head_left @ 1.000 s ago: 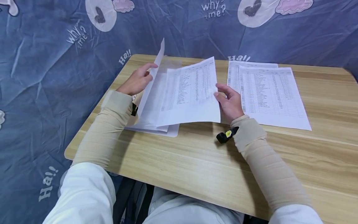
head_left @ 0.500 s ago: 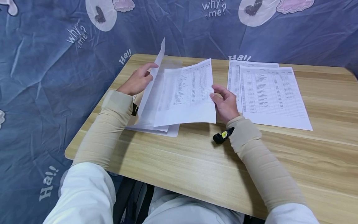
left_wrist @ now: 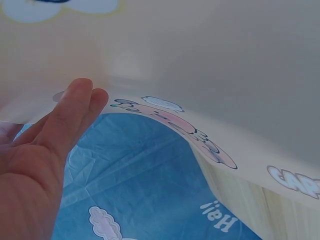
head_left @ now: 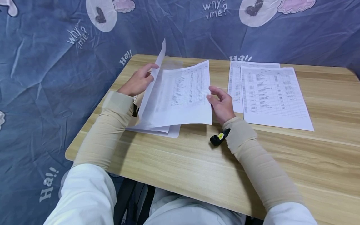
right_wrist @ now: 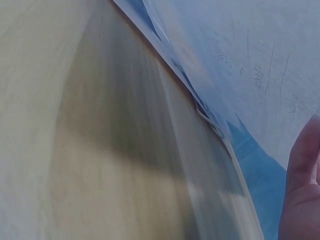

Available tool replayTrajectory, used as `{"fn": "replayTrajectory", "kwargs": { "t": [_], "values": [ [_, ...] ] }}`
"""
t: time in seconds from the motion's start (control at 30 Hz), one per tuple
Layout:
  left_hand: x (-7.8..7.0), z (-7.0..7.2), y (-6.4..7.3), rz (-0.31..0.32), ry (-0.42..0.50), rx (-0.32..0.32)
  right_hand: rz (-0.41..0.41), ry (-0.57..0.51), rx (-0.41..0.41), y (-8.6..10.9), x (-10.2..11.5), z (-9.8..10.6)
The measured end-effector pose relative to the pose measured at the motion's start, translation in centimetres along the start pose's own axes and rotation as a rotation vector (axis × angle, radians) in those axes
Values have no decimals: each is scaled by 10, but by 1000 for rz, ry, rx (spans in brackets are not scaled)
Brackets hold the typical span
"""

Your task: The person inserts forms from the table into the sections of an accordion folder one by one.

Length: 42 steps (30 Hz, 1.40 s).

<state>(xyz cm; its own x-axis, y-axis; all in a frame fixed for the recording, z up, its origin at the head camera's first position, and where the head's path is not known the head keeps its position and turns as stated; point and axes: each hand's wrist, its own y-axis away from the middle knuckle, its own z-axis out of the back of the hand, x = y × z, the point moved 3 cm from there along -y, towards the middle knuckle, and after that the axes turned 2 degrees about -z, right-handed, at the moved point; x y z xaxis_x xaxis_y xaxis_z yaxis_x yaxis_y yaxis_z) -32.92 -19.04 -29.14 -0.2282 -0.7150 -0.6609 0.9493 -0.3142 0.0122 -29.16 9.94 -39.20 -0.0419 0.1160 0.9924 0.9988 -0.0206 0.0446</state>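
Note:
On the left of the table lies a folder [head_left: 175, 131] with clear plastic pocket film, its cover [head_left: 152, 79] raised on the left. My left hand [head_left: 137, 80] holds this cover near its edge; in the left wrist view, straight fingers [left_wrist: 80, 110] lie against the cover's cartoon-printed outer side. My right hand [head_left: 222, 104] pinches the right edge of a printed table sheet [head_left: 191, 93] between thumb and fingers. The sheet's left part looks dimmer, seemingly behind the clear film. In the right wrist view, my right hand [right_wrist: 302, 185] shows only partly, beside the sheet [right_wrist: 240, 55].
Two more printed sheets overlap at the right: the upper one [head_left: 275, 100] and, partly covered, the lower one [head_left: 235, 87]. The wooden table [head_left: 168, 156] ends at its front edge before my lap. A blue printed cloth [head_left: 180, 31] hangs behind and at the left.
My right hand has moved left with the sheet, whose left part has slid farther toward the raised cover. The left hand and the cover have stayed put.

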Motion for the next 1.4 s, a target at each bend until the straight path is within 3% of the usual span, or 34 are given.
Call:
{"fn": "replayTrajectory", "kwargs": {
  "t": [0.73,1.4],
  "values": [
    [1,1,0,1,10,-5,-13,63,19,0,-5,-26],
    [0,-1,0,-5,-1,-7,-39,115,133,2,-14,-43]
  ]
}}
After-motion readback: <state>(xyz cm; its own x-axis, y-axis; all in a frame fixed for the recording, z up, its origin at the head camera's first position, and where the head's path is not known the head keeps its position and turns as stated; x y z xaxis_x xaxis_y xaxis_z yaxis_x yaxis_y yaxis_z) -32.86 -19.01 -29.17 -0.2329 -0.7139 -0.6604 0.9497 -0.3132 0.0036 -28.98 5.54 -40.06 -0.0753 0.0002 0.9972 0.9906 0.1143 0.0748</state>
